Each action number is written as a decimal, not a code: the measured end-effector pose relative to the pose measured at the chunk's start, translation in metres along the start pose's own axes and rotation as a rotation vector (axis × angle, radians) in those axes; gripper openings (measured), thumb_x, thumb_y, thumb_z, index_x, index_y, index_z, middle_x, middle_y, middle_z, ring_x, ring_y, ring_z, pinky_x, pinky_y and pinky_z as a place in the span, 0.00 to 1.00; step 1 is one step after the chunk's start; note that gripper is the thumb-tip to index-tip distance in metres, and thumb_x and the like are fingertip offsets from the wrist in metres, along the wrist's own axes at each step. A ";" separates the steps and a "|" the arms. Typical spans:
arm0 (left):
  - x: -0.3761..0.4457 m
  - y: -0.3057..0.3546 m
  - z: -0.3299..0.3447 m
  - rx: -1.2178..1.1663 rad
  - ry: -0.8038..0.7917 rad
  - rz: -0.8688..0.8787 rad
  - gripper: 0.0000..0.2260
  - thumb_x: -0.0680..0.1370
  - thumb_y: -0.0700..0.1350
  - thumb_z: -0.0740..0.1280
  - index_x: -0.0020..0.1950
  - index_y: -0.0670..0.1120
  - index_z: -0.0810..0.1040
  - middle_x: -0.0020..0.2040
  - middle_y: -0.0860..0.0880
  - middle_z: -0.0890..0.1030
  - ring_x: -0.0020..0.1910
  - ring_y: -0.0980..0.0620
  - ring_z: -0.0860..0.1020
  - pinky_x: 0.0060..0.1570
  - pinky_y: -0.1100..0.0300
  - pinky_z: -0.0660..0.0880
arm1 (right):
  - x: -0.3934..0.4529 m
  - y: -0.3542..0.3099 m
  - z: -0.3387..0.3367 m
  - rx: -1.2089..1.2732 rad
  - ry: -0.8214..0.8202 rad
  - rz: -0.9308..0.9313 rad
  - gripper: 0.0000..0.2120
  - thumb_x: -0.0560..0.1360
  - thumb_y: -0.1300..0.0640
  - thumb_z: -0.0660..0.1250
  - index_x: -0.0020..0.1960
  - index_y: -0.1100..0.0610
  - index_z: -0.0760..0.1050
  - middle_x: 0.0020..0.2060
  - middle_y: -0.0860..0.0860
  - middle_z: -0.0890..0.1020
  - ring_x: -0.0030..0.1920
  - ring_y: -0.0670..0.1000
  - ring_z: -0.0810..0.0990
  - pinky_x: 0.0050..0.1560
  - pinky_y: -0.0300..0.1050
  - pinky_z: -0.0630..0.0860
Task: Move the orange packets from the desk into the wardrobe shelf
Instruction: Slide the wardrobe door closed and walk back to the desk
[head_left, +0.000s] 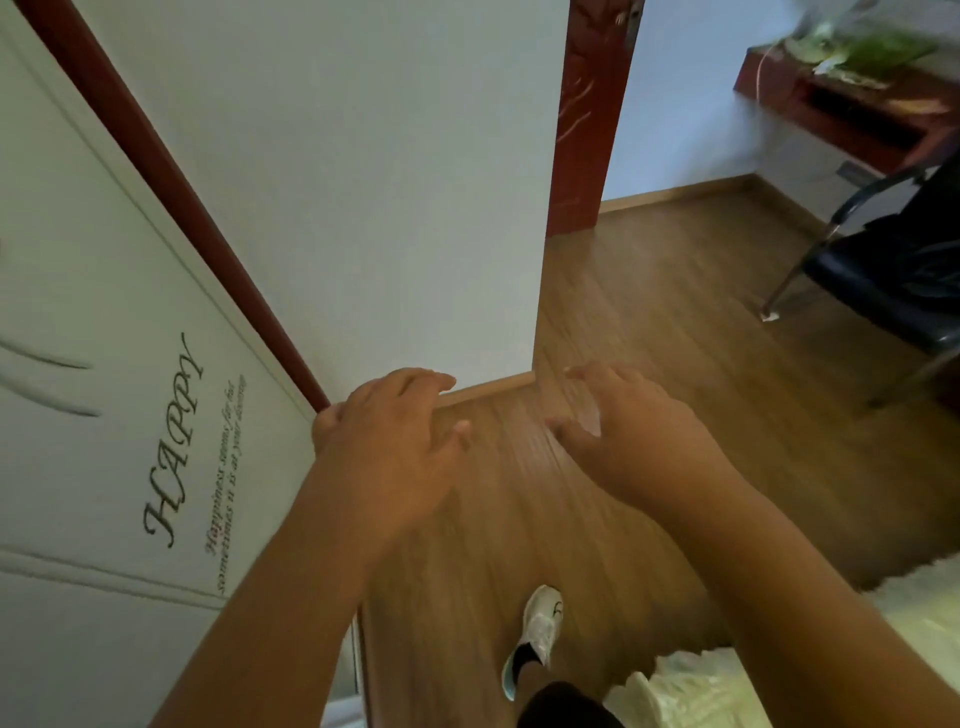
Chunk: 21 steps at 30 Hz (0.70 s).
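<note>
A: Where are the orange packets, and which way do they point?
B: Can't tell. None show clearly in this view. The red-brown table (852, 111) sits far top right w/ a blurry heap of clear plastic and green stuff (862, 49) on it, too smeared to pick out any packet or its long axis.

A: Grip on the left hand?
B: Left hand (395, 441) is held out palm down, fingers loosely spread, holding nothing. It sits over the wood floor (649, 322), beside the bottom corner of the white wardrobe door (104, 364).

A: And the right?
B: Right hand (634, 431) same deal: palm down, fingers relaxed and apart, nothing in its grip. The two hands are near each other but not touching.

A: Materials, shapes?
B: Door is a smooth white panel w/ grooved lines, "HAPPY" in script lettering and a dark red edge strip (171, 208). Plain white wall (363, 182) next to it, then a dark red door frame (587, 130). Floor is brown plank laminate. A black chair (883, 270) w/ shiny metal legs at right. A white shoe (540, 631) on the floor below, and something white and fluffy (691, 691) at bottom right.
</note>
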<state>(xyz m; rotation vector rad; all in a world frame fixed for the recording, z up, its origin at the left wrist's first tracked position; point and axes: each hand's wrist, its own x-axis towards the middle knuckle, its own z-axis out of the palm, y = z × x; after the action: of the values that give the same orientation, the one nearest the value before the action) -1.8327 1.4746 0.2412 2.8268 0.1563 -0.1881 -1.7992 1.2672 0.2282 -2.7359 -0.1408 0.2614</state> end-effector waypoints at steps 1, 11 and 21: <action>0.017 0.000 -0.002 0.013 0.006 -0.011 0.24 0.81 0.63 0.59 0.76 0.62 0.63 0.78 0.58 0.65 0.77 0.52 0.64 0.75 0.46 0.58 | 0.019 -0.001 -0.001 0.012 -0.005 -0.012 0.30 0.80 0.35 0.62 0.79 0.44 0.64 0.78 0.46 0.70 0.73 0.52 0.74 0.71 0.56 0.73; 0.187 0.040 -0.028 0.057 0.037 -0.001 0.23 0.82 0.63 0.58 0.77 0.63 0.61 0.79 0.60 0.63 0.78 0.55 0.62 0.75 0.48 0.57 | 0.198 0.014 -0.060 0.015 0.013 -0.039 0.31 0.81 0.35 0.62 0.80 0.45 0.63 0.77 0.46 0.71 0.72 0.52 0.76 0.69 0.53 0.74; 0.337 0.124 -0.016 0.041 -0.082 0.208 0.25 0.80 0.66 0.57 0.77 0.63 0.61 0.80 0.59 0.62 0.78 0.53 0.63 0.76 0.50 0.57 | 0.286 0.088 -0.110 -0.007 0.053 0.264 0.31 0.80 0.36 0.64 0.79 0.44 0.63 0.77 0.47 0.71 0.71 0.53 0.76 0.69 0.55 0.75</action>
<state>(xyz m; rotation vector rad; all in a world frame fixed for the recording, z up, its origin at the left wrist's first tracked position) -1.4828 1.3910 0.2433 2.8456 -0.1614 -0.2618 -1.4922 1.1839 0.2474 -2.7624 0.2360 0.2598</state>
